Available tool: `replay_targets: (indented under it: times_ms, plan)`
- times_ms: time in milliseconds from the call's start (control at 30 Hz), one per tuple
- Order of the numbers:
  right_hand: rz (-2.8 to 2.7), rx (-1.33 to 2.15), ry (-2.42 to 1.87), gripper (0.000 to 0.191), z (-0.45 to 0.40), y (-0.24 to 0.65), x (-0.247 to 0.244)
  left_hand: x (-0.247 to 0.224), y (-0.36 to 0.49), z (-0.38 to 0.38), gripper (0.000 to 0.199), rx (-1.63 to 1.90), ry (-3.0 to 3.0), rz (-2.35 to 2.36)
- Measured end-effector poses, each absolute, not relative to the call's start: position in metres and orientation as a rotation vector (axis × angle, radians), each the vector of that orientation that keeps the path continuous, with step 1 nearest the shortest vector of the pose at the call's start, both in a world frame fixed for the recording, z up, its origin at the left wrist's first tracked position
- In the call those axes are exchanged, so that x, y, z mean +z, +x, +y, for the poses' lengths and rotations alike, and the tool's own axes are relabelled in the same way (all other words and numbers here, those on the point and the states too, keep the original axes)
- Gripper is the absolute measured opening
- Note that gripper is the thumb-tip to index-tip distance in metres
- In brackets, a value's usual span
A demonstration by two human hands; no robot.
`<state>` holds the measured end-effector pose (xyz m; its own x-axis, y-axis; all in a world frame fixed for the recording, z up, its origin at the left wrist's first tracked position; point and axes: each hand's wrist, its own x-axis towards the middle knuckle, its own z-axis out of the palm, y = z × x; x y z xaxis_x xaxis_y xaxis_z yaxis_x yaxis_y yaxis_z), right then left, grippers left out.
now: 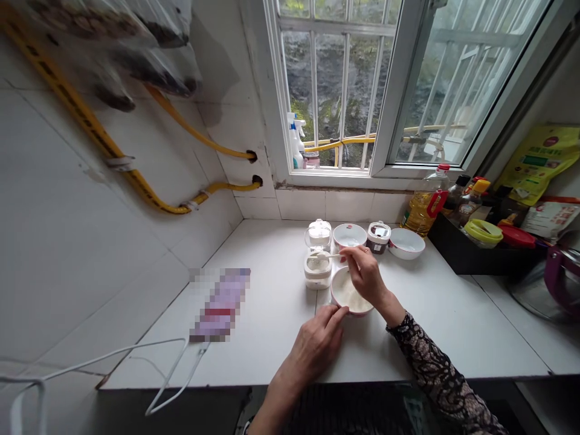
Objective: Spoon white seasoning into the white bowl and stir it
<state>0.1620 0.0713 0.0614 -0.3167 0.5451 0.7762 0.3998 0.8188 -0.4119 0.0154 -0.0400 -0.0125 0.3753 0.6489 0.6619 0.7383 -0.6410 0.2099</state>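
My right hand pinches the handle of a small white spoon. The spoon's bowl end is over the open top of a clear-sided seasoning jar with white contents. Just right of that jar is a bowl holding a pale, whitish substance that I cannot identify. My left hand rests at the bowl's near left side, its fingers closed against the rim. Behind stand an empty-looking white bowl, a jar with dark contents and a shallow white bowl.
A cooking oil bottle and a black box of condiments stand at the right, near a lidded pot. A blurred purple phone-like object lies left on the white counter, near a white cable.
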Motion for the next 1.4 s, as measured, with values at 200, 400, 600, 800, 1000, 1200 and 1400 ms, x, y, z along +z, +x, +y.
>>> replay_targets:
  times_ms: [200,400,600,800,1000,1200,1400]
  plan:
    - [-1.803,0.609,-0.908,0.016,0.074,0.194,0.073,-0.011,0.014,-0.042,0.043,-1.086,-2.547,-1.314]
    - [-2.226,0.314,-0.842,0.019,0.076,0.204,0.069,-0.011,0.014,-0.042,0.041,-1.085,-2.541,-1.311]
    - [-2.491,0.254,-0.888,0.025,0.071,0.193,0.06,-0.013,0.014,-0.041,0.044,-1.078,-2.539,-1.307]
    - [-2.156,0.751,-1.069,0.022,0.078,0.203,0.063,-0.012,0.014,-0.042,0.044,-1.078,-2.538,-1.313]
    - [-2.195,0.717,-1.039,0.023,0.081,0.202,0.061,-0.012,0.015,-0.042,0.044,-1.087,-2.534,-1.311]
    - [-2.251,0.772,-0.96,0.023,0.077,0.199,0.062,-0.014,0.014,-0.041,0.046,-1.081,-2.534,-1.309]
    - [-1.784,1.264,-1.074,0.013,0.09,0.21,0.064,-0.012,0.014,-0.042,0.045,-1.09,-2.536,-1.307]
